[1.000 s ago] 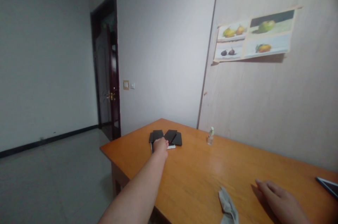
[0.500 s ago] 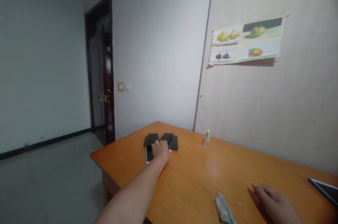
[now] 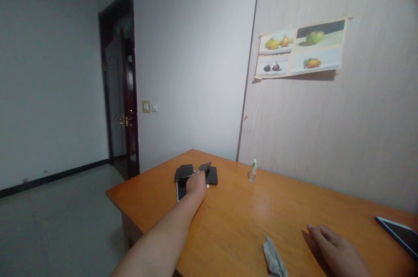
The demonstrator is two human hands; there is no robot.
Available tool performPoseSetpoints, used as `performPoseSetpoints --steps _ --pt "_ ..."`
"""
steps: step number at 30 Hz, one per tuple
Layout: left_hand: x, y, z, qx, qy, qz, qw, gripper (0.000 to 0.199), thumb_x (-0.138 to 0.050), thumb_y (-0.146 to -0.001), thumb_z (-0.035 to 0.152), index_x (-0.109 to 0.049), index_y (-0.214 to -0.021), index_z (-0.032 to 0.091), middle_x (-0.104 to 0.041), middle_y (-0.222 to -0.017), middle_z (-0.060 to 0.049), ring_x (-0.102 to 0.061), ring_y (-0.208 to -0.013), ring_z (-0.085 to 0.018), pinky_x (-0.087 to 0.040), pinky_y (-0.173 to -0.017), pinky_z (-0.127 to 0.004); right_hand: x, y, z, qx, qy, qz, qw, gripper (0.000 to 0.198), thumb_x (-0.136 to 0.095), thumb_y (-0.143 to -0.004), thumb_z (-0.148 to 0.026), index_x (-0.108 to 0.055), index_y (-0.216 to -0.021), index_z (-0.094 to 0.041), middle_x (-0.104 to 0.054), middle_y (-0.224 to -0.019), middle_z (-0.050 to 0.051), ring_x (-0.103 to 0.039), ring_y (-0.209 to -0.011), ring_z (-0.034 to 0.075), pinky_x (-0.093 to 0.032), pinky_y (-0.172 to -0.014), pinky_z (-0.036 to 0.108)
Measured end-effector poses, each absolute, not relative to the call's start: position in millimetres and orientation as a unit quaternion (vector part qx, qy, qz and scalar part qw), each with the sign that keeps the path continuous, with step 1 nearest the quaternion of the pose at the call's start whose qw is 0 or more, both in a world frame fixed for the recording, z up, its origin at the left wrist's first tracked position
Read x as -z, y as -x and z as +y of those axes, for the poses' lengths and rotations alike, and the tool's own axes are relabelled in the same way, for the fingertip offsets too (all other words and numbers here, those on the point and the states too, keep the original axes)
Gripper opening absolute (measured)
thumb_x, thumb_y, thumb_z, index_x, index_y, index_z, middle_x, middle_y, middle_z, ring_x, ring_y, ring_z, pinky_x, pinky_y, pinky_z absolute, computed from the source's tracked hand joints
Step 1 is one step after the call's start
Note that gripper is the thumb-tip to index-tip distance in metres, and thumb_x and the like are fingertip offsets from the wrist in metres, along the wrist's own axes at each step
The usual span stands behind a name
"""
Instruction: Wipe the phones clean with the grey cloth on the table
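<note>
A grey cloth (image 3: 274, 257) lies by the near edge of the desk (image 3: 241, 224); right of it, the right hand (image 3: 336, 248) is loosely curled, its finger gap unclear. Bare wood runs from there to the left hand (image 3: 196, 184), whose fingers are closed on the near end of a dark slab (image 3: 205, 167), toward the far-left corner. Flat half a second ago, the slab now tilts up, long axis slanting away rightward. A clear bottle (image 3: 252, 172) stands well apart to its right.
</note>
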State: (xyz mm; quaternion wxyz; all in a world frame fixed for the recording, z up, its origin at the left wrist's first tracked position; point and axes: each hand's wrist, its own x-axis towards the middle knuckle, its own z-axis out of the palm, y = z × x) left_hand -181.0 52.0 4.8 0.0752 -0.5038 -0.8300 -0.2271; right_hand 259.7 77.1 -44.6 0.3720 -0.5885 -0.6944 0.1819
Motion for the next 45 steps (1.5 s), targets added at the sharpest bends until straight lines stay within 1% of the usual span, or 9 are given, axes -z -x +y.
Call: performPoseSetpoints --steps 4,12,20,26,35,38,41,43,45 --pt "-10 183 58 0.27 0.483 -0.831 0.062 0.03 -0.039 -0.1 0.021 -0.066 -0.111 0.018 -0.068 -0.11 -0.014 -0.068 -0.095 -0.023 -0.048 -0.078 -0.031 58 -267 89 -0.21 0.579 -0.723 0.314 0.046 -0.05 -0.082 -0.065 -0.056 -0.062 -0.024 -0.067 -0.067 0.005 -0.064 -0.072 0.026 -0.045 -0.07 0.034" --pt "-13 193 51 0.358 0.447 -0.817 0.068 0.027 -0.041 -0.1 0.019 -0.067 -0.106 0.016 -0.073 -0.1 -0.013 -0.069 -0.094 -0.022 -0.046 -0.079 -0.028 58 -266 91 -0.195 0.585 -0.737 0.277 0.05 -0.038 -0.089 -0.064 -0.055 -0.066 -0.023 -0.068 -0.072 0.005 -0.065 -0.076 0.026 -0.044 -0.073 0.034" --pt "-18 200 45 0.434 0.442 -0.78 0.088 0.029 -0.04 -0.098 0.017 -0.067 -0.107 0.016 -0.072 -0.106 -0.014 -0.066 -0.1 -0.023 -0.045 -0.084 -0.029 45 -258 81 -0.171 0.588 -0.733 0.297 0.046 -0.039 -0.088 -0.061 -0.055 -0.066 -0.024 -0.069 -0.072 0.006 -0.064 -0.074 0.025 -0.042 -0.068 0.032" --pt "-24 190 41 0.482 0.458 -0.742 0.088 0.028 -0.04 -0.098 0.02 -0.065 -0.108 0.016 -0.071 -0.106 -0.012 -0.066 -0.1 -0.022 -0.046 -0.086 -0.029 43 -254 79 -0.167 0.589 -0.729 0.306 0.045 -0.039 -0.088 -0.058 -0.049 -0.062 -0.023 -0.064 -0.066 0.003 -0.061 -0.069 0.023 -0.039 -0.064 0.032" --pt "-40 113 35 0.523 0.558 -0.643 0.037 0.028 -0.041 -0.097 0.02 -0.064 -0.113 0.021 -0.07 -0.113 -0.009 -0.063 -0.109 -0.021 -0.046 -0.094 -0.032 38 -249 71 -0.2 0.579 -0.71 0.346 0.043 -0.049 -0.084 -0.058 -0.052 -0.06 -0.023 -0.062 -0.061 0.002 -0.059 -0.066 0.022 -0.037 -0.062 0.032" --pt "-40 72 35 0.523 0.607 -0.598 0.006 0.026 -0.042 -0.097 0.019 -0.065 -0.11 0.021 -0.07 -0.109 -0.008 -0.064 -0.104 -0.02 -0.047 -0.092 -0.03 35 -248 71 -0.247 0.562 -0.7 0.366 0.044 -0.052 -0.084 -0.06 -0.057 -0.062 -0.022 -0.065 -0.065 0.004 -0.062 -0.07 0.023 -0.041 -0.066 0.032" --pt "-34 34 36 0.519 0.649 -0.556 -0.023 0.024 -0.044 -0.096 0.02 -0.065 -0.108 0.022 -0.071 -0.104 -0.006 -0.065 -0.098 -0.018 -0.049 -0.086 -0.028 32 -248 72 -0.359 0.55 -0.629 0.416 0.052 -0.049 -0.085 -0.067 -0.065 -0.079 -0.018 -0.069 -0.071 0.007 -0.064 -0.071 0.022 -0.045 -0.069 0.032" --pt "-28 13 35 0.515 0.675 -0.526 -0.041 0.022 -0.045 -0.097 0.022 -0.064 -0.108 0.022 -0.07 -0.101 -0.006 -0.065 -0.094 -0.018 -0.049 -0.083 -0.027 30 -249 72 -0.449 0.541 -0.542 0.46 0.06 -0.047 -0.086 -0.071 -0.066 -0.092 -0.015 -0.07 -0.074 0.008 -0.064 -0.066 0.019 -0.046 -0.063 0.03" --pt "-20 -2 33 0.519 0.705 -0.478 -0.071 0.022 -0.043 -0.098 0.023 -0.063 -0.108 0.021 -0.069 -0.099 -0.007 -0.064 -0.092 -0.018 -0.049 -0.082 -0.029 28 -251 73 -0.514 0.525 -0.457 0.5 0.061 -0.049 -0.085 -0.072 -0.064 -0.098 -0.014 -0.071 -0.076 0.009 -0.061 -0.059 0.016 -0.043 -0.052 0.026"
